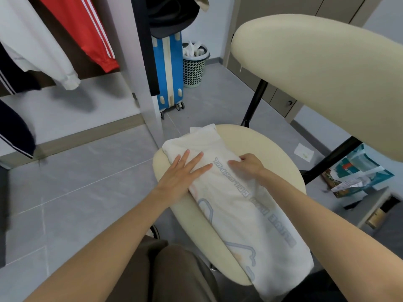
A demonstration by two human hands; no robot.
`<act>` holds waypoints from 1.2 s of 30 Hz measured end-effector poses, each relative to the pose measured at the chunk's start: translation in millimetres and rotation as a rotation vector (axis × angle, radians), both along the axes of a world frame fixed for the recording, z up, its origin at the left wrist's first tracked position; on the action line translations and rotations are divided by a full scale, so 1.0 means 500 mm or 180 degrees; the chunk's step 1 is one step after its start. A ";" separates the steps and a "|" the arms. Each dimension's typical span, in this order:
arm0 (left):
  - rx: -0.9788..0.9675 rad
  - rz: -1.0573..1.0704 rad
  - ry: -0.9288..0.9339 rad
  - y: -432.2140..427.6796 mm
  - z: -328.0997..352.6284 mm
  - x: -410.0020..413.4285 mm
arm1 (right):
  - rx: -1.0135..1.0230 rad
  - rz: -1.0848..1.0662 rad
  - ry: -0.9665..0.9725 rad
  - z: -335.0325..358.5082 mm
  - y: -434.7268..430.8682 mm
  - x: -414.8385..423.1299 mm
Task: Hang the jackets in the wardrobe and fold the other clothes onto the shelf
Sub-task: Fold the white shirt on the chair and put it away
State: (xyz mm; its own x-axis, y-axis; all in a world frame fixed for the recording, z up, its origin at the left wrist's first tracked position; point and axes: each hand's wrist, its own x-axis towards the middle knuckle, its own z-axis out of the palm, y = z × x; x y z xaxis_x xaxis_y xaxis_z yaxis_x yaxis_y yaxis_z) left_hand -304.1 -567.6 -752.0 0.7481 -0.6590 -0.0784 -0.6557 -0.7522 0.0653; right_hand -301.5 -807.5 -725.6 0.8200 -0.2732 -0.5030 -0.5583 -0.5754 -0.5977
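Head view: one white printed T-shirt lies folded lengthwise on one cream chair seat; its near end overhangs and could slide off. Two hands: left hand presses flat, fingers straight; right hand pinches the cloth. Three hang: white jacket, red jacket, navy jacket

A grey tiled floor holds a cream chair, blue suitcase and mesh bin by a pale wall.
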 end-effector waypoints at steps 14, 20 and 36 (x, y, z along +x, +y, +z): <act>-0.2081 0.0390 0.1430 -0.013 0.058 -0.014 | 0.1411 0.0523 -0.0207 0.147 -0.060 -0.033; -0.2683 0.0006 0.0823 -0.041 0.243 0.012 | 0.1250 0.0414 -0.1122 0.318 -0.081 -0.061; -0.1743 -0.0274 -0.0851 -0.070 0.585 -0.002 | 0.1086 -0.0517 -0.2228 0.524 -0.106 -0.106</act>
